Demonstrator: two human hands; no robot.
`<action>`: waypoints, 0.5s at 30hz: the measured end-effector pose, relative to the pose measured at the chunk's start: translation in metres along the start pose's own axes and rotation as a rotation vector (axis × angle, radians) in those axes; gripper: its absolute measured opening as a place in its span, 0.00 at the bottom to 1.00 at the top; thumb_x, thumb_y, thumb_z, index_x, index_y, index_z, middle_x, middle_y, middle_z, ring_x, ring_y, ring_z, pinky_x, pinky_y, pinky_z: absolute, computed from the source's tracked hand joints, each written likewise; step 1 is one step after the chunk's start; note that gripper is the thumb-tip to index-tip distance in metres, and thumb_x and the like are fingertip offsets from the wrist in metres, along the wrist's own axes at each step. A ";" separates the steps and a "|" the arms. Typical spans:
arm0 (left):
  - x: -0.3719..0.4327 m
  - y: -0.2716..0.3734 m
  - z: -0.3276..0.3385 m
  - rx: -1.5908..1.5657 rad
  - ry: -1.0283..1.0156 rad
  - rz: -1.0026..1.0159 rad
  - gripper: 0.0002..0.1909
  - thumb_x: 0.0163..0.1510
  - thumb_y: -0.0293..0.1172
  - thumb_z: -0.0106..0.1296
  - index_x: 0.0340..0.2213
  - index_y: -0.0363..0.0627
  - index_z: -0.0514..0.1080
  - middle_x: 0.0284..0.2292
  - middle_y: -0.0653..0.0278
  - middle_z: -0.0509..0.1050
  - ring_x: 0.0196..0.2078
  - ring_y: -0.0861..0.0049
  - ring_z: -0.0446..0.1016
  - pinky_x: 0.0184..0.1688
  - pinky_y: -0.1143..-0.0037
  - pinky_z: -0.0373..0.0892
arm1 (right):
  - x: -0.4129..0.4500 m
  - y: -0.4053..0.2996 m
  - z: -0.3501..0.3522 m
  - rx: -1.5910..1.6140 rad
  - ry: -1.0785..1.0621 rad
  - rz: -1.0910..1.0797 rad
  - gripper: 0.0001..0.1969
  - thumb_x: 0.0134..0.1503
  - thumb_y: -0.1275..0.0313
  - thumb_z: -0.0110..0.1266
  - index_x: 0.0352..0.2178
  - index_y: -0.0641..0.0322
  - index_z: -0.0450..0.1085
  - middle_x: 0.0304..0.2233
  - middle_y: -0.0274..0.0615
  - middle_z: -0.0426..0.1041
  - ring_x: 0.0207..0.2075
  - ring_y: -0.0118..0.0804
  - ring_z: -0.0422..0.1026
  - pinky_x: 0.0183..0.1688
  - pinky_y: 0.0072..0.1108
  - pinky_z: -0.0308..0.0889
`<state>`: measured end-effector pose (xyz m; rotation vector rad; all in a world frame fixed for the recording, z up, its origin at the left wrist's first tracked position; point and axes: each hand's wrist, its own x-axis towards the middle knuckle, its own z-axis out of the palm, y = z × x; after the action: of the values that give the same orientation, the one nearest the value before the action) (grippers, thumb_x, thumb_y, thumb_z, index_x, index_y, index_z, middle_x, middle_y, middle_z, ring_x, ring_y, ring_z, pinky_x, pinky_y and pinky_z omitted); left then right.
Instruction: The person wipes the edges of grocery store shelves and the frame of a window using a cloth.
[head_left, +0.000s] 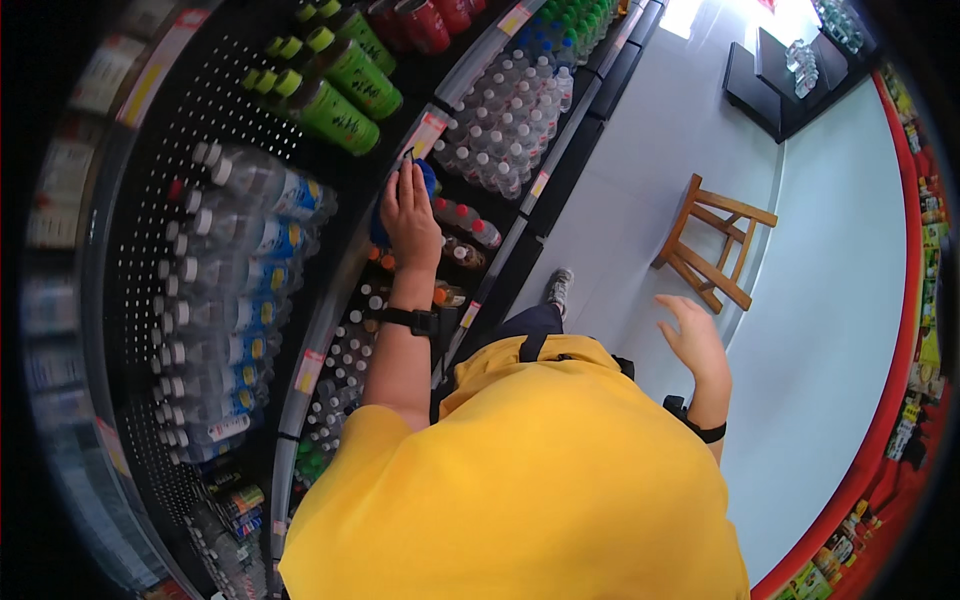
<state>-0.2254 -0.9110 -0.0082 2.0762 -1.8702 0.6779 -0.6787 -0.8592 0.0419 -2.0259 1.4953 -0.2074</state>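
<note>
My left hand (411, 214) lies with fingers stretched out over a blue cloth (427, 176), pressing it against the black shelf near its front edge. Just beyond the fingertips is a price tag (427, 129) in the clear edge strip. Clear bottles with blue labels (259, 277) stand on that shelf to the left of the hand, and green-wrapped bottles (337, 116) stand farther along. My right hand (690, 330) hangs in the air at my right side, fingers apart and holding nothing. A wooden stool (712, 244) is on the floor beyond it.
A lower shelf holds small white-capped water bottles (502, 127) and red-capped bottles (465, 217). Red cans (424, 26) are at the far end above. Across the grey floor (607, 180) stand black display platforms (787, 82) and a pale panel with a red edge (892, 300).
</note>
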 end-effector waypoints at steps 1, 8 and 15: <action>0.010 0.005 0.003 -0.009 -0.002 0.006 0.30 0.59 0.21 0.45 0.62 0.40 0.59 0.65 0.63 0.59 0.63 0.62 0.59 0.61 0.63 0.62 | 0.009 0.002 -0.004 0.003 -0.002 0.014 0.19 0.51 0.76 0.59 0.47 0.61 0.72 0.47 0.49 0.75 0.49 0.53 0.73 0.52 0.33 0.69; 0.075 0.036 0.024 -0.102 0.054 0.053 0.29 0.58 0.17 0.45 0.61 0.38 0.61 0.63 0.61 0.61 0.64 0.62 0.59 0.63 0.65 0.60 | 0.078 0.003 -0.027 -0.041 -0.056 0.029 0.19 0.53 0.75 0.59 0.48 0.61 0.72 0.48 0.49 0.75 0.50 0.51 0.72 0.54 0.32 0.69; 0.162 0.057 0.014 -0.685 0.305 -0.098 0.32 0.57 0.13 0.41 0.63 0.40 0.58 0.61 0.53 0.63 0.64 0.54 0.60 0.65 0.62 0.58 | 0.148 -0.003 -0.054 -0.135 -0.063 0.024 0.18 0.55 0.76 0.57 0.48 0.61 0.72 0.49 0.48 0.75 0.51 0.50 0.73 0.54 0.30 0.69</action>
<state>-0.2693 -1.0654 0.0555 1.5118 -1.5276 0.2495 -0.6490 -1.0134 0.0547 -2.0985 1.5292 -0.0328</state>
